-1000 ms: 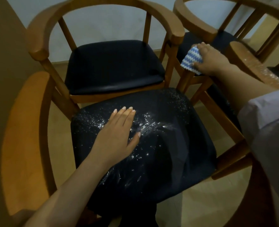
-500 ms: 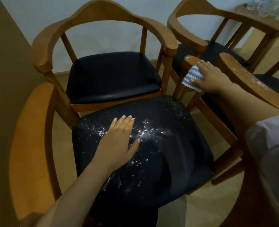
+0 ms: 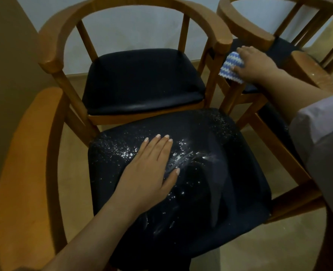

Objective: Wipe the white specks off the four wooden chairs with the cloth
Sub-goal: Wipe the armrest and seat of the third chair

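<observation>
On the near chair seat (image 3: 210, 192), heavy white specks (image 3: 126, 151) across the dark pad, smeared into streaks mid-pad, so not cleaned yet by the look of it. Left hand (image 3: 148, 173) flat on that pad, fingers straight and together, holding nothing, just bracing. Up at right, cloth (image 3: 230, 65), blue-and-white zigzag, pinned on the top end of a wooden arm post (image 3: 230, 90) between the chairs; cannot tell for sure which chair's post. Right hand (image 3: 257, 63) over the cloth, fingers curved across it, thumb on its near edge, gripping it and pressing it to the wood. So cloth directly under the right palm, touching the wood, well apart from the speckled pad and from the left hand. Far left chair seat (image 3: 142, 81) looking clean, no specks visible on pad or arms. Far right chair (image 3: 245, 22) mostly hidden; cannot judge its state. Armrest at right edge (image 3: 314, 73) carrying a pale speckled film, so still to do. Rough estimate: one chair done at best, wooden arm in hand now, dirtiest pad plus right-side armrest left. Less than halfway, judging by this view alone. White sleeve (image 3: 322, 133) covering part of the right side.
</observation>
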Available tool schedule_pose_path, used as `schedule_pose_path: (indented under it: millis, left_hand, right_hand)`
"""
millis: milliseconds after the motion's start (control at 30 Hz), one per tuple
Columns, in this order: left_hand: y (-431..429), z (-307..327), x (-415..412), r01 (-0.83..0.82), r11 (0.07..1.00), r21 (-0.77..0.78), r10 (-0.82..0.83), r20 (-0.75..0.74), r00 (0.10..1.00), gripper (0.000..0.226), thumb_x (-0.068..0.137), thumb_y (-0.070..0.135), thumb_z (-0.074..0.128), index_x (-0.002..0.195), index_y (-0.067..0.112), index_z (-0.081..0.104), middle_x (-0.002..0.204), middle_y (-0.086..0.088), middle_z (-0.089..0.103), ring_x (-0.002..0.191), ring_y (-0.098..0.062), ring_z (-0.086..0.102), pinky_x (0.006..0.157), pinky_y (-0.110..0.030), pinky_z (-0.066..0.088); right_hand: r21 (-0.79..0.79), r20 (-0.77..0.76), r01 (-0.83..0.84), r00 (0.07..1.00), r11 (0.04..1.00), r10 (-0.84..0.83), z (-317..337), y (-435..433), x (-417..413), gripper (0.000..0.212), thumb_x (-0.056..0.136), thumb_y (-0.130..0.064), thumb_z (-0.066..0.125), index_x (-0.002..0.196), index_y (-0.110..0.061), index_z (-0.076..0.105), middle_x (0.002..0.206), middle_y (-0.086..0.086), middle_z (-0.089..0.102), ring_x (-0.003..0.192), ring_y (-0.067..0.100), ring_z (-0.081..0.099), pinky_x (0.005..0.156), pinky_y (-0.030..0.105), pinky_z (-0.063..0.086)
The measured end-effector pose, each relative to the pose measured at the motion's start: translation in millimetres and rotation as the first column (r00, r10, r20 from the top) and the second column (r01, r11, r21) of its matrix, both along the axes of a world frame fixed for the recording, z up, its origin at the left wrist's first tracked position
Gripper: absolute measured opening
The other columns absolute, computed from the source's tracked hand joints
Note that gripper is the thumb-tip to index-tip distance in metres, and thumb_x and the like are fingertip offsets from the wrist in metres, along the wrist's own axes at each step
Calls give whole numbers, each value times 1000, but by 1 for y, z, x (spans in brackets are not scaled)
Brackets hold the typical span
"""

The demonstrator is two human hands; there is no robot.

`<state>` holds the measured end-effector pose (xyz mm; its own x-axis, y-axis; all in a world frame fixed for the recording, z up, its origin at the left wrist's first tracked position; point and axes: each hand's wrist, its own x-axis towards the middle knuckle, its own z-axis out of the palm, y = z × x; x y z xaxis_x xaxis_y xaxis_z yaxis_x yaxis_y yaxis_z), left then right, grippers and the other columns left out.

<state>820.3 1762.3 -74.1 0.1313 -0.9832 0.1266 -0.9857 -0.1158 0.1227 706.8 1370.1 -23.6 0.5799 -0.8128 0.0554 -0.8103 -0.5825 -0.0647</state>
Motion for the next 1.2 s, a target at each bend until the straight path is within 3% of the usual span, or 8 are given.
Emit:
schedule_pose_path:
  millis: [233,500,600,700,800,1000,1200]
  left_hand:
    - [2,1,1,-25,999,35,24,18,1000,64,94,47,32,142,5,37,146,-9,41,138,-20,33,114,-40,13]
    - [7,6,3,-48,999,23,49,-33,998,73,90,52,17,146,6,27,151,-9,32,142,-21,22,115,-32,2]
    - [14,13,7,-76,996,37,77,-22,997,76,88,54,12,147,8,24,152,-8,30,143,-20,20,115,-30,-2]
    - [28,23,17,-127,991,43,128,-21,992,66,97,50,23,149,9,16,156,-6,21,145,-18,12,116,-30,-5]
    - [46,37,34,-180,983,23,181,-33,983,64,99,46,29,149,9,15,156,-6,19,145,-18,9,116,-31,-5]
    - [73,48,71,-317,948,-3,317,-20,948,66,96,47,27,147,6,24,153,-9,27,144,-22,15,118,-36,-1]
    - [73,47,95,-404,914,27,405,-56,912,66,97,46,32,150,9,16,157,-5,16,146,-18,3,117,-34,-6]
  right_hand:
    - [-47,24,2,1000,999,-1,0,15,-5,59,101,-31,44,152,-14,20,160,8,16,146,27,15,116,48,17]
    - [-84,30,-52,998,995,55,1,63,-45,58,99,-28,47,150,-14,24,159,7,19,147,24,15,118,45,16]
    - [45,108,-111,989,993,105,-9,104,-55,55,100,-32,46,150,-19,27,159,3,21,147,21,14,117,44,19]
    - [250,180,-159,977,955,116,-25,150,-47,53,101,-32,45,150,-18,28,158,2,22,147,20,15,117,40,20]
    - [352,214,-226,964,908,157,-38,189,-29,53,101,-29,46,149,-14,30,157,4,25,146,20,17,115,32,18]
    - [433,294,-356,924,828,243,-67,245,16,53,101,-32,45,150,-20,28,157,-3,25,146,14,16,116,30,15]
    - [428,268,-483,875,763,404,-102,288,56,52,102,-35,41,150,-21,26,158,-5,22,146,13,13,114,27,9]
